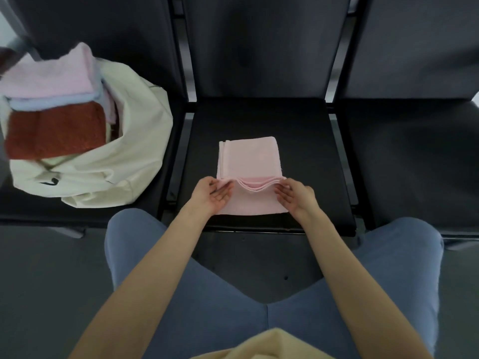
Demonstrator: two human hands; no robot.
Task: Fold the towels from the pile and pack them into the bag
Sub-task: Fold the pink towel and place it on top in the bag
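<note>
Left hand point(213, 194) pinches left end of folded edge of pink towel point(250, 161), thumb on top, fingers curled under. Right hand point(295, 196) pinches right end of same edge, layers sagging between hands. Towel lies folded on middle black seat point(311, 141), near part doubled over. Cream bag point(124, 161) on left seat, well apart from towel, mouth open. Inside bag: red-brown towel point(55, 130) nearest, pale blue towel point(54, 101) behind it, light pink towel point(51, 76) on top, far side.
</note>
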